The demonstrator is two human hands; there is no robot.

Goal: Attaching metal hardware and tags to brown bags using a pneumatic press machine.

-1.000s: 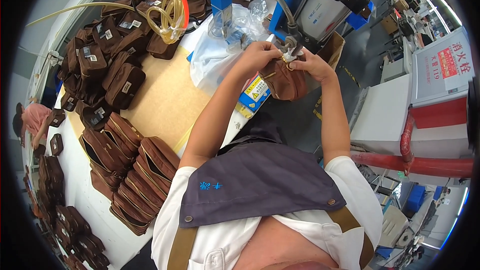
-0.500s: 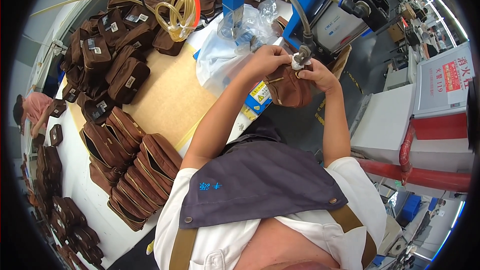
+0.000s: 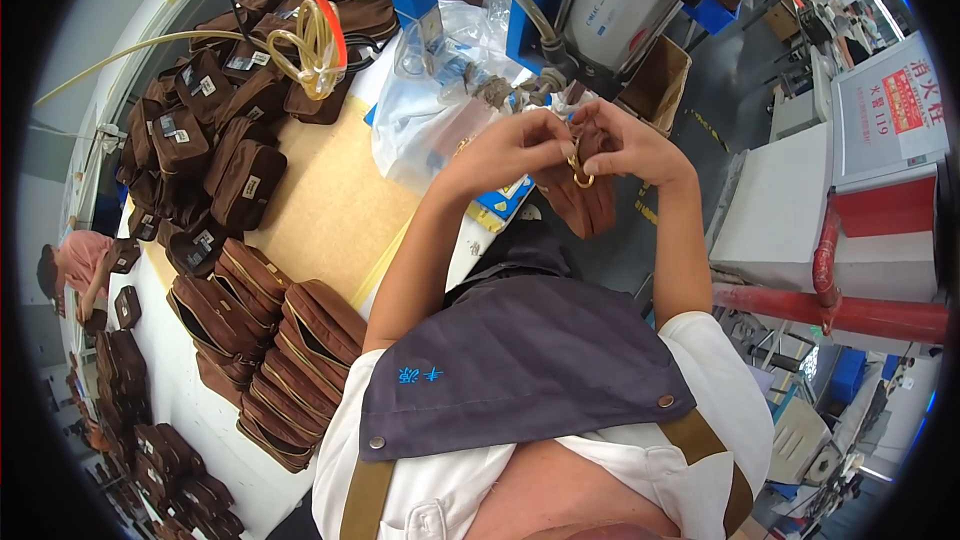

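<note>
My left hand (image 3: 515, 148) and right hand (image 3: 638, 147) pinch the bag (image 3: 583, 212) hanging below them; it seems light and soft, best held near the clasp (image 3: 577, 170).

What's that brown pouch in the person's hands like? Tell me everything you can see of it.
The pouch is reddish brown, rounded and soft-looking, perhaps fabric or leather. A gold-coloured, metal-looking ring shows at its upper end, where the left hand and right hand hold it. Its body hangs below them, beside the table; whether it is open cannot be told.
</note>
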